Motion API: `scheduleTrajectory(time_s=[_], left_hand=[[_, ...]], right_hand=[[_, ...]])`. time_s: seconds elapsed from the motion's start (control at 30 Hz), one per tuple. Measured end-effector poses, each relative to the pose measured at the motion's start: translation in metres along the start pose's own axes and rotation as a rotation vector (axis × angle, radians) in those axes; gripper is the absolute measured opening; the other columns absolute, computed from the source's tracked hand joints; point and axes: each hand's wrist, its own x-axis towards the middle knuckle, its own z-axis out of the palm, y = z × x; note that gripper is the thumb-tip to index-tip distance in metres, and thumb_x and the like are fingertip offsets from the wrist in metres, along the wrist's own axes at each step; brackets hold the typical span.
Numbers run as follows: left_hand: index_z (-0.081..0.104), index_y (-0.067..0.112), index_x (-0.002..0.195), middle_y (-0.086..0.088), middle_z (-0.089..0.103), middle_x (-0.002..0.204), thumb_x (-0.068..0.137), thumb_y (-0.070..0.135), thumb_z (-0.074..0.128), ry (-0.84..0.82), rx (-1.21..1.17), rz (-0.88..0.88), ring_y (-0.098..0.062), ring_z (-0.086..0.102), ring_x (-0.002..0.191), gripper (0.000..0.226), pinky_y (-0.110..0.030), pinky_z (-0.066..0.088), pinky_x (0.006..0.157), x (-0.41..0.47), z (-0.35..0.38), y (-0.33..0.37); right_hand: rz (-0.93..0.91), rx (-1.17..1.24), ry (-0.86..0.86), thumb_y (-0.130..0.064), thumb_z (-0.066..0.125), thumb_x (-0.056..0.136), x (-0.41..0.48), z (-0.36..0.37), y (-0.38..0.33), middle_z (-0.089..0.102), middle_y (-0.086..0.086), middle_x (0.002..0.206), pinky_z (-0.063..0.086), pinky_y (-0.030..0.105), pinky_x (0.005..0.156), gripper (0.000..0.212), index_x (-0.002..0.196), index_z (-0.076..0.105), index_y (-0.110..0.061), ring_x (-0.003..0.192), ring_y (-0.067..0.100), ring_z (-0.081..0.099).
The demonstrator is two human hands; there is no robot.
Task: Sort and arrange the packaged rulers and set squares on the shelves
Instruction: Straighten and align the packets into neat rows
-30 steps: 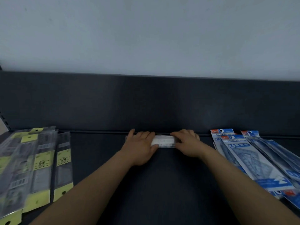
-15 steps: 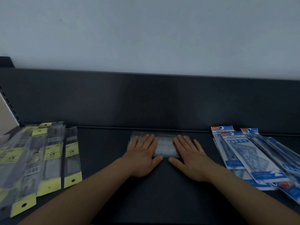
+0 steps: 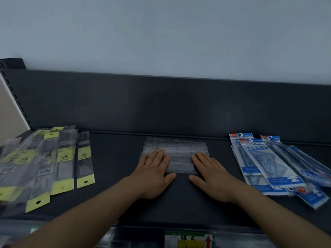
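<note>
A small stack of clear packaged rulers [image 3: 179, 154] lies crosswise in the middle of the dark shelf [image 3: 116, 158]. My left hand [image 3: 154, 174] rests flat on its left end, fingers spread. My right hand [image 3: 213, 176] lies flat on its right end, fingers spread too. Neither hand grips anything. Rulers in clear sleeves with yellow tags [image 3: 44, 163] are fanned out on the shelf's left. Blue-packaged set squares [image 3: 274, 161] lie overlapping on the right.
The shelf's dark back panel [image 3: 161, 104] rises behind the stacks, with a pale wall above. A perforated upright [image 3: 16, 97] stands at the far left. A price label strip with a yellow and green tag [image 3: 188, 239] runs along the shelf's front edge.
Both hands went from curled around the clear ruler stack near the back panel to lying flat on it. The stack now lies flat and slightly spread, closer to me.
</note>
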Motion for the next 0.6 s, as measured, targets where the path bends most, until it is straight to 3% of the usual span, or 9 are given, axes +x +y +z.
scheduleTrajectory(time_s=[0.07, 0.13, 0.23, 0.3, 0.4, 0.6], left_hand=[[-0.013, 0.020, 0.153, -0.002, -0.021, 0.160, 0.096, 0.061, 0.014, 0.012, -0.008, -0.007, -0.017, -0.022, 0.146, 0.074, -0.046, -0.011, 0.119, -0.006, 0.000, 0.002], [0.002, 0.020, 0.154, -0.001, -0.009, 0.162, 0.097, 0.059, 0.021, 0.110, -0.005, -0.014, -0.018, -0.011, 0.148, 0.072, -0.047, -0.006, 0.120, -0.011, -0.002, 0.000], [0.036, 0.026, 0.144, 0.004, 0.033, 0.152, 0.097, 0.052, 0.034, 0.407, -0.032, -0.020, -0.016, 0.027, 0.140, 0.054, -0.036, 0.017, 0.117, -0.017, -0.009, -0.006], [0.050, 0.029, 0.134, 0.008, 0.054, 0.134, 0.097, 0.047, 0.038, 0.521, -0.099, -0.047, -0.013, 0.046, 0.121, 0.043, -0.029, 0.035, 0.103, -0.025, -0.015, -0.010], [0.057, 0.028, 0.123, 0.009, 0.062, 0.115, 0.097, 0.044, 0.041, 0.589, -0.183, -0.104, -0.012, 0.054, 0.104, 0.034, -0.026, 0.043, 0.085, -0.041, -0.023, -0.017], [0.062, 0.027, 0.114, 0.010, 0.067, 0.099, 0.094, 0.044, 0.048, 0.720, -0.281, -0.248, -0.011, 0.060, 0.094, 0.030, -0.030, 0.050, 0.079, -0.083, -0.030, -0.068]], right_hand=[[-0.006, -0.005, 0.008, -0.077, -0.004, 0.070, -0.004, 0.000, -0.001, -0.022, -0.006, 0.158, -0.013, 0.030, 0.118, 0.097, 0.151, -0.015, -0.026, 0.143, 0.007, -0.024], [-0.009, 0.005, 0.035, -0.069, 0.007, 0.085, -0.007, -0.004, -0.004, -0.020, -0.006, 0.158, -0.012, 0.031, 0.119, 0.082, 0.152, -0.011, -0.025, 0.143, 0.007, -0.023], [-0.017, 0.082, 0.174, -0.056, 0.021, 0.096, -0.007, -0.018, -0.016, 0.001, -0.005, 0.161, -0.006, 0.027, 0.119, 0.067, 0.153, 0.009, -0.023, 0.147, 0.008, -0.006], [-0.035, 0.138, 0.246, -0.048, 0.030, 0.099, -0.004, -0.027, -0.030, 0.021, -0.003, 0.158, 0.006, 0.025, 0.118, 0.057, 0.150, 0.027, -0.022, 0.146, 0.011, 0.014], [-0.087, 0.192, 0.270, -0.040, 0.042, 0.099, 0.000, -0.036, -0.056, 0.041, -0.004, 0.147, 0.021, 0.017, 0.109, 0.047, 0.142, 0.043, -0.019, 0.135, 0.011, 0.036], [-0.189, 0.233, 0.295, -0.033, 0.049, 0.098, 0.026, -0.039, -0.118, 0.050, -0.005, 0.141, 0.026, 0.013, 0.103, 0.041, 0.136, 0.050, -0.019, 0.130, 0.009, 0.043]])
